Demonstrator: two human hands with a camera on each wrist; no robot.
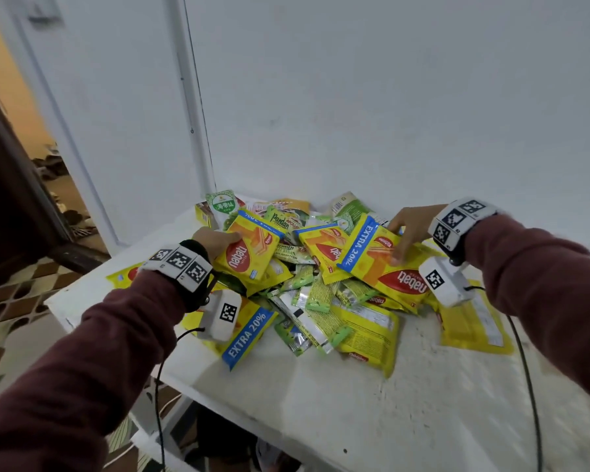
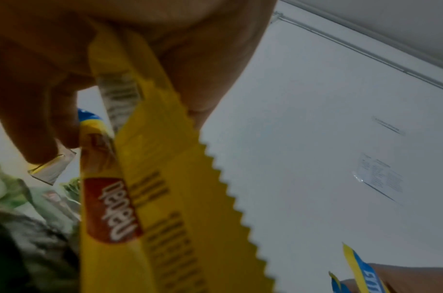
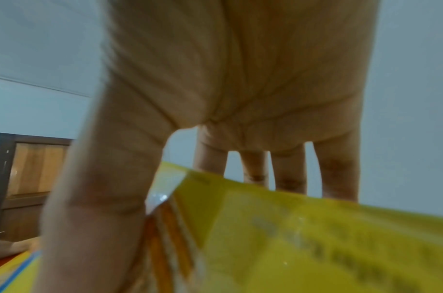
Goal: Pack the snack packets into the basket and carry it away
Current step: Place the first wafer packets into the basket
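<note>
A heap of snack packets [image 1: 315, 284], yellow wafer packs and green sachets, covers the far half of a white table [image 1: 372, 403]. My left hand [image 1: 215, 241] grips a yellow wafer packet [image 1: 249, 250] at the heap's left, thumb on top; the left wrist view shows the same packet [image 2: 165, 178] pinched between thumb and fingers. My right hand [image 1: 406, 233] holds a larger yellow packet [image 1: 385, 270] at the heap's right, thumb on its face and fingers behind its far edge, as the right wrist view shows [image 3: 303, 237]. No basket is in view.
White walls meet in a corner right behind the table. An open doorway with a dark wooden frame [image 1: 17, 185] lies to the left over a chequered floor [image 1: 17, 298]. Cables hang from both wrists. The table's near half is bare.
</note>
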